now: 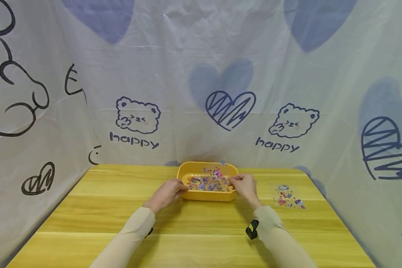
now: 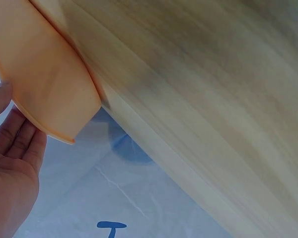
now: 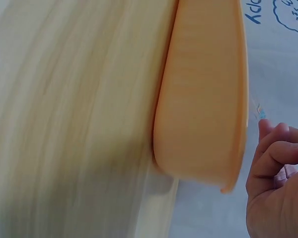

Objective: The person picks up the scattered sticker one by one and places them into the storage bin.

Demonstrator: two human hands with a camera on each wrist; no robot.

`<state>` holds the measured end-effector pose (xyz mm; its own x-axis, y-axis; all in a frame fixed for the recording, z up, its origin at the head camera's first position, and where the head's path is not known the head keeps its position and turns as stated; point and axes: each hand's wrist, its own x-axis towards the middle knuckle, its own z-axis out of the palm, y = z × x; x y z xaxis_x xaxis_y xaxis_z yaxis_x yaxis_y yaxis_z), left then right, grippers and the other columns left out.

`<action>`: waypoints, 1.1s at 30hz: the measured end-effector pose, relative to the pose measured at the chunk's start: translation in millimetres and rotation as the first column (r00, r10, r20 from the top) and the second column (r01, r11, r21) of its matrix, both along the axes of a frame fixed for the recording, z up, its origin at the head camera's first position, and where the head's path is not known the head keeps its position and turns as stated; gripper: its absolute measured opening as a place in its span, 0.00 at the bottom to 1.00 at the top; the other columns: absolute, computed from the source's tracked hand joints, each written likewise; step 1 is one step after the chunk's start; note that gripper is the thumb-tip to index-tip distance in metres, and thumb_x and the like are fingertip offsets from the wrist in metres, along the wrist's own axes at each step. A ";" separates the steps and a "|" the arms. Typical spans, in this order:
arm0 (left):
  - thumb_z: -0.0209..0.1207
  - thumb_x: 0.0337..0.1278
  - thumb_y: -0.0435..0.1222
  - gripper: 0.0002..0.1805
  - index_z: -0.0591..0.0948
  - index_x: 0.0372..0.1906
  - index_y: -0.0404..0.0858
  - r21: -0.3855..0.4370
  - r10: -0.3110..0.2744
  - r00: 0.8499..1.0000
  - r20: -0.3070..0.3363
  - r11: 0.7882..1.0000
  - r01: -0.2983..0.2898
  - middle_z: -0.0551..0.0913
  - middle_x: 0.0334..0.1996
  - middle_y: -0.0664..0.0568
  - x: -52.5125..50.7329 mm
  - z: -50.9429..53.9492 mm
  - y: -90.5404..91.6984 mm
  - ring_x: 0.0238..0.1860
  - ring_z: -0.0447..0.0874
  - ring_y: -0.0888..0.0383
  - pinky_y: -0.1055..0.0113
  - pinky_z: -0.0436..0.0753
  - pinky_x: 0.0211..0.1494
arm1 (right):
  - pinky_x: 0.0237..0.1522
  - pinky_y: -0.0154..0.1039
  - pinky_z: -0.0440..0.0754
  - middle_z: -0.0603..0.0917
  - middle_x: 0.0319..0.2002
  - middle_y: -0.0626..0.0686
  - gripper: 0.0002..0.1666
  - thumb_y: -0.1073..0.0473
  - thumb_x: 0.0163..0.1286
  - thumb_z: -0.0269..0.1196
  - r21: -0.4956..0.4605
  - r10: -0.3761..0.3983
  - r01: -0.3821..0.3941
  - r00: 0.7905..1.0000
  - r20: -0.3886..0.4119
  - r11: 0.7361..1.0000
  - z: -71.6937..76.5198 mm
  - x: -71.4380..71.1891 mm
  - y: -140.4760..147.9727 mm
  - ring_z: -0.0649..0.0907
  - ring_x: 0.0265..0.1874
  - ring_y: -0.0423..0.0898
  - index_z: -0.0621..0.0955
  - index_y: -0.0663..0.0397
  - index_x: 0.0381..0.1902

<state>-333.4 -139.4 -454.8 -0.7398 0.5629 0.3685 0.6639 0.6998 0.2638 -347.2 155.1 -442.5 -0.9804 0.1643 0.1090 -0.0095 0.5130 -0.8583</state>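
A yellow plastic basin (image 1: 207, 196) stands near the back edge of the wooden table, with many small colourful stickers (image 1: 204, 184) inside. My left hand (image 1: 167, 192) grips its near left corner, thumb at the rim and fingers against the outer wall (image 2: 49, 74) in the left wrist view. Over the right side of the basin, my right hand (image 1: 247, 187) has curled fingers and pinches a clear sticker sheet (image 1: 217, 173) printed with cartoon figures. Only a small bit of that sheet (image 3: 260, 111) shows beyond the fingertips in the right wrist view.
Another clear sticker sheet (image 1: 288, 197) lies flat on the table to the right of the basin. A white cloth (image 1: 174, 74) with hearts and bear drawings hangs right behind the table (image 1: 201, 242) and along both sides.
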 end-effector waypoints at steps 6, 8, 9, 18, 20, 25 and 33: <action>0.64 0.59 0.30 0.09 0.89 0.43 0.37 0.003 -0.002 1.000 -0.011 1.000 0.002 0.86 0.36 0.50 -0.1 -0.7 0.3 0.37 0.83 0.55 0.62 0.84 0.45 | 0.19 0.30 0.72 0.89 0.29 0.59 0.13 0.54 0.65 0.67 0.024 0.015 -0.015 1.000 -0.009 1.000 -2.4 -0.9 -19.4 0.84 0.23 0.47 0.89 0.58 0.28; 0.64 0.59 0.30 0.09 0.89 0.43 0.37 0.004 -0.003 1.000 -0.018 1.000 0.003 0.86 0.35 0.50 -0.2 -0.7 0.3 0.37 0.83 0.55 0.62 0.84 0.44 | 0.19 0.31 0.73 0.89 0.28 0.58 0.13 0.54 0.65 0.67 0.027 0.022 -0.022 1.000 -0.012 0.999 -2.8 -2.0 -26.0 0.84 0.23 0.48 0.89 0.58 0.28; 0.64 0.59 0.30 0.09 0.89 0.43 0.37 0.003 -0.002 1.000 -0.020 1.000 0.002 0.86 0.35 0.50 -0.2 -0.6 0.3 0.37 0.83 0.56 0.62 0.84 0.44 | 0.19 0.31 0.73 0.89 0.28 0.57 0.12 0.55 0.64 0.67 0.025 0.026 -0.026 1.000 -0.010 0.999 -3.0 -2.8 -29.4 0.84 0.24 0.49 0.89 0.58 0.28; 0.64 0.59 0.29 0.09 0.89 0.43 0.37 0.000 0.013 1.000 -0.002 1.000 -0.013 0.86 0.35 0.50 0.8 -0.3 -0.7 0.37 0.82 0.55 0.62 0.84 0.43 | 0.17 0.30 0.71 0.88 0.24 0.55 0.14 0.54 0.63 0.68 0.099 0.041 -0.044 0.999 0.027 0.994 -1.3 -11.7 -56.2 0.78 0.16 0.41 0.89 0.59 0.27; 0.64 0.59 0.29 0.09 0.89 0.43 0.37 -0.008 0.011 1.000 -0.009 1.000 -0.011 0.86 0.34 0.50 1.0 -0.7 -0.9 0.36 0.82 0.55 0.62 0.84 0.43 | 0.17 0.30 0.69 0.88 0.22 0.54 0.13 0.55 0.62 0.67 0.121 0.043 -0.047 0.998 0.034 0.991 -0.8 -12.9 -61.0 0.75 0.14 0.39 0.89 0.59 0.24; 0.63 0.60 0.30 0.09 0.89 0.43 0.37 -0.010 0.015 1.000 -0.005 1.000 -0.015 0.85 0.34 0.50 1.9 0.1 -0.6 0.36 0.82 0.56 0.63 0.84 0.42 | 0.15 0.30 0.72 0.85 0.16 0.51 0.12 0.57 0.60 0.68 0.105 0.069 -0.072 0.997 0.027 0.992 -0.1 -14.5 -70.5 0.76 0.12 0.39 0.88 0.60 0.23; 0.64 0.59 0.30 0.09 0.89 0.43 0.37 -0.012 0.013 1.000 -0.023 1.000 -0.013 0.86 0.35 0.49 2.8 1.7 1.1 0.37 0.82 0.55 0.62 0.84 0.43 | 0.12 0.32 0.58 0.76 0.08 0.47 0.26 0.49 0.64 0.66 0.267 0.090 -0.109 0.993 0.081 0.957 2.9 -17.9 -80.5 0.66 0.07 0.38 0.82 0.58 0.10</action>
